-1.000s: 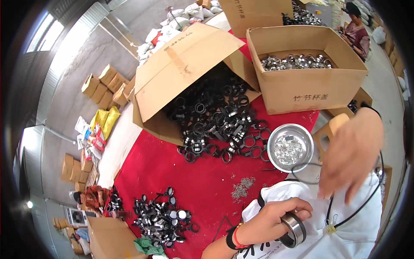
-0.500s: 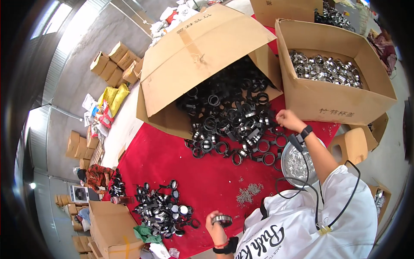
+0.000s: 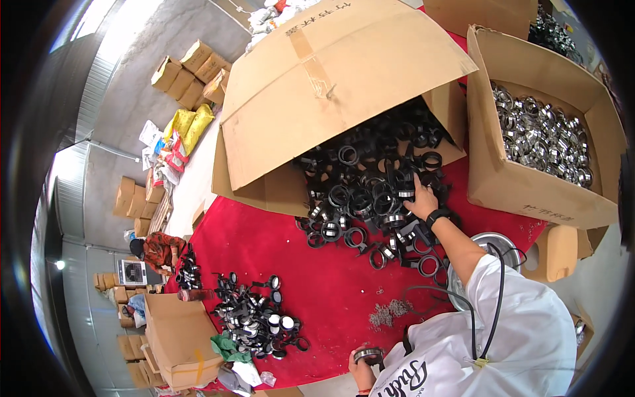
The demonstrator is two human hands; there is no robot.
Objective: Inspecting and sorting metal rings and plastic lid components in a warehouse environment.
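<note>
I read this as the pick-up step: my right hand (image 3: 421, 198) reaches into the black clamp rings (image 3: 370, 192) spilling from the tipped carton (image 3: 317, 86), fingers spread, nothing gripped. My left hand (image 3: 362, 370) clasps 1 metal ring (image 3: 368, 356) near my chest. Next: pinching 1 clamp free.

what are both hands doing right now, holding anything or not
Left hand: closed around a metal ring at the table's near edge.
Right hand: reaching into the pile of black clamp rings, fingers down among them; a grip cannot be told.
</note>
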